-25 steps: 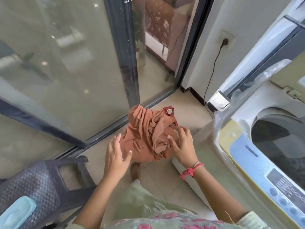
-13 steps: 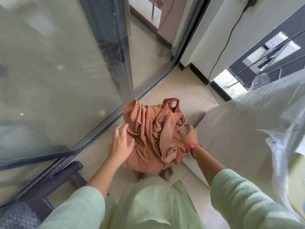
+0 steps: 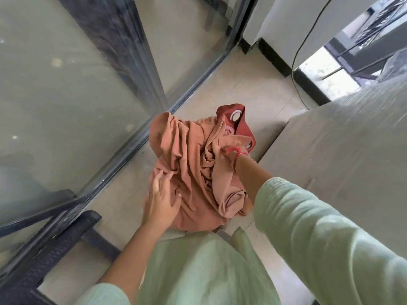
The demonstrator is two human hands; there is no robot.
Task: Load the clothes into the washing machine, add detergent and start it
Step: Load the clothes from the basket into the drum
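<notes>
- Clothes (image 3: 193, 170): a loose orange bundle with a red eyeleted piece (image 3: 239, 126) on top, heaped on the floor just beside the washing machine (image 3: 341, 139).
- Biggest risk, as I judge it: the heap is unfolded, so a lift from two sides may let folds slide out and trail on the floor.
- Left grip (image 3: 161, 200) is open, with straight fingers laid flat on the side of the bundle away from the machine. That gives it little hold.
- Right grip (image 3: 230, 153) is sunk in folds on the machine side. I cannot tell whether it is closed on cloth.
- Lesser risk: the eyelet (image 3: 237, 116) could catch the machine's plastic wrap.
- Glass door (image 3: 66, 89) stands across the bundle from the machine.
- Tiled floor (image 3: 253, 84) is pale and smooth.
- Power cord (image 3: 308, 40) hangs behind the machine.
</notes>
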